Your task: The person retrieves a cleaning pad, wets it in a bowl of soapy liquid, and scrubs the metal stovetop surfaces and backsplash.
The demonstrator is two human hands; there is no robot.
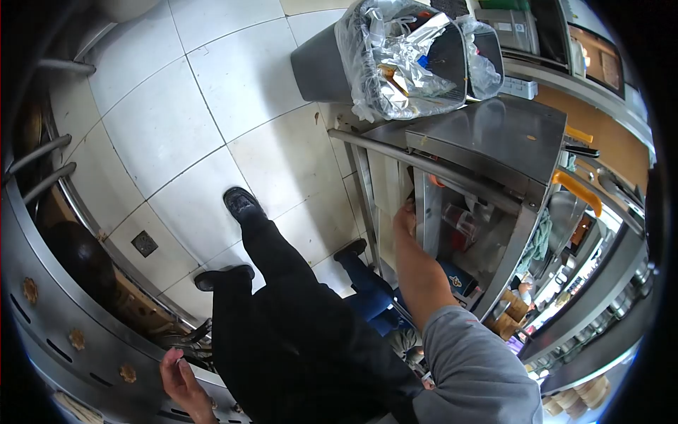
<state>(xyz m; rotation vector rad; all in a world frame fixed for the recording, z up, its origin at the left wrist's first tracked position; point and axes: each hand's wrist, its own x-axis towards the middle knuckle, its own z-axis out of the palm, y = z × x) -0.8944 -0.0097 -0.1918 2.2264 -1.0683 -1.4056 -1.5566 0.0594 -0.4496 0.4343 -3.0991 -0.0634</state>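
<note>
My right hand (405,212) reaches in at the edge of an open metal drawer (421,219) under the steel counter; its fingers are mostly hidden by the drawer's edge. Inside the drawer lie a clear plastic container (459,220) and some red items. At the lower left, my left hand (182,381) hangs beside the stove front (92,353), with its fingers loosely curled and apart and nothing seen in it.
A grey bin (321,67) lined with clear plastic stands at the top, full of foil and waste. Orange-handled tools (578,192) and a green cloth (540,240) are at the right. Another person's blue-clad leg (369,286) shows behind me. A drain (144,244) is in the floor.
</note>
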